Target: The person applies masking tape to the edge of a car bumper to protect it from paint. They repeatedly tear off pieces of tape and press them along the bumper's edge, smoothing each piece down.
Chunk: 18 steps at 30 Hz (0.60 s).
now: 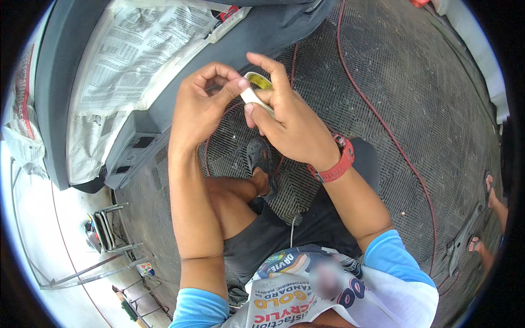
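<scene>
A roll of cream-white masking tape [255,100], yellow-green inside its core, is held up in front of me. My right hand [292,123] grips the roll, its thumb below the outer face and fingers through or behind the ring; the index finger sticks up. Thumb and fingertips of my left hand [199,104] are pressed together at the roll's left edge, touching the tape; whether a loose end is pinched there is too small to tell. Just beyond my left hand stands a dark grey vehicle panel [273,31], partly covered with taped newspaper [145,52].
A red hose [362,92] winds over the dark ribbed floor mat [394,180]. Metal frames and stacked chairs [104,230] stand at the left. At the right edge are another person's sandalled feet [474,244], beside a long dark metal piece [462,238]. My knees are bent beneath my arms.
</scene>
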### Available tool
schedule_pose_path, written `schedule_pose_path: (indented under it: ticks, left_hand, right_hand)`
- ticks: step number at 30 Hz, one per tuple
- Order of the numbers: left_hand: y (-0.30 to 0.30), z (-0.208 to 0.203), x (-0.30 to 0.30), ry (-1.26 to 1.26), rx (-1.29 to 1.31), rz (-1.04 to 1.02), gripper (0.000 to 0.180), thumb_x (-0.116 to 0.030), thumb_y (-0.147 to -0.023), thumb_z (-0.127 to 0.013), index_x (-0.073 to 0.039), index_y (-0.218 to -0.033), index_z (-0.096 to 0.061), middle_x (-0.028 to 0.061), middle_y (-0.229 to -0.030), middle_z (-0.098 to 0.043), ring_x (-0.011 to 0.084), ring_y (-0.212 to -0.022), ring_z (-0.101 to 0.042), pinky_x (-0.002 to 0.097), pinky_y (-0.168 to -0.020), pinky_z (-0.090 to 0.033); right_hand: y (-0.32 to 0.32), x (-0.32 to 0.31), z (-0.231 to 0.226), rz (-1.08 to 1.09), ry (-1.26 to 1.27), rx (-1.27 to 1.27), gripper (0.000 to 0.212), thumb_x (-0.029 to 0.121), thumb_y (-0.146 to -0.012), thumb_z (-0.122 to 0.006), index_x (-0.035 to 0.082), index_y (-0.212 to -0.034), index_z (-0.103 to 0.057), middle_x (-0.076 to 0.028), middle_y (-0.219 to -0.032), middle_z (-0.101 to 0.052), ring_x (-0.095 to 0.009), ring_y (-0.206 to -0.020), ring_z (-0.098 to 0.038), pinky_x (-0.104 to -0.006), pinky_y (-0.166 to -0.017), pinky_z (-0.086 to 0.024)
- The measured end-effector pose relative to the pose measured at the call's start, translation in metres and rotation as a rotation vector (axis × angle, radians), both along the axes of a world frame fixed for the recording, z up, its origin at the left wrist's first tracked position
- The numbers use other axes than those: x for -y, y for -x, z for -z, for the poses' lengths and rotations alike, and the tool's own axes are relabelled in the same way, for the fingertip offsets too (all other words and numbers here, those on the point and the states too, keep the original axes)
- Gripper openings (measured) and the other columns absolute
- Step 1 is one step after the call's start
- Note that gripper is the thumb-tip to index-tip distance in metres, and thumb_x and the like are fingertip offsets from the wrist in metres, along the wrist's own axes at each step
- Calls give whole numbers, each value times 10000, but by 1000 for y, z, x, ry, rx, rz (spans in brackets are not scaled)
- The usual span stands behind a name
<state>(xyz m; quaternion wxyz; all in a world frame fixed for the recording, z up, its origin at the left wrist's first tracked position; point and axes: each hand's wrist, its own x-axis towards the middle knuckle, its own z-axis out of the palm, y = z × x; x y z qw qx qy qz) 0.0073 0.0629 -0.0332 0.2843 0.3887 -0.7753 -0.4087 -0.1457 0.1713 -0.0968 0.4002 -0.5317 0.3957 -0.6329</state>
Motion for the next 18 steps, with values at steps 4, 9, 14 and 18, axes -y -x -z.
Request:
schedule_pose_path:
  ticks: [4,9,14,18]
  left_hand:
    - [0,-16,-8,259,-16,-148,117,-98,-962,-813,1,-951,-752,27,-863,-737,90,-792,-641,259,-742,-522]
    - [-4,-22,-14,547,-20,-139,116,-109,-983,-800,-6,-965,-750,23,-847,-732,91,-779,-633,255,-750,-515]
    - [-20,-24,8,560,-188,-372,75,-87,-996,-791,-25,-1008,-750,-2,-887,-719,76,-813,-634,230,-772,-504]
    - [-20,-16,5,397,-132,-53,87,-80,-952,-829,-48,-1002,-766,4,-925,-765,88,-832,-676,252,-801,-541]
  right_hand:
    - [5,-13,12,-180,-157,120,416,162,-1115,-517,28,-1501,-436,-73,-681,-653,-162,-573,-639,-344,-586,-528]
    - [10,-4,45,63,-128,-235,173,184,-1113,-581,33,-1177,-633,-47,-719,-687,-167,-534,-645,-345,-511,-501]
    - [-11,-18,55,612,663,-366,70,81,-1041,-672,28,-1085,-688,-89,-777,-728,-226,-596,-686,-351,-562,-539]
    - [0,1,21,566,175,161,773,188,-1078,-686,-50,-1650,-224,-98,-825,-686,-157,-692,-685,-321,-660,-576]
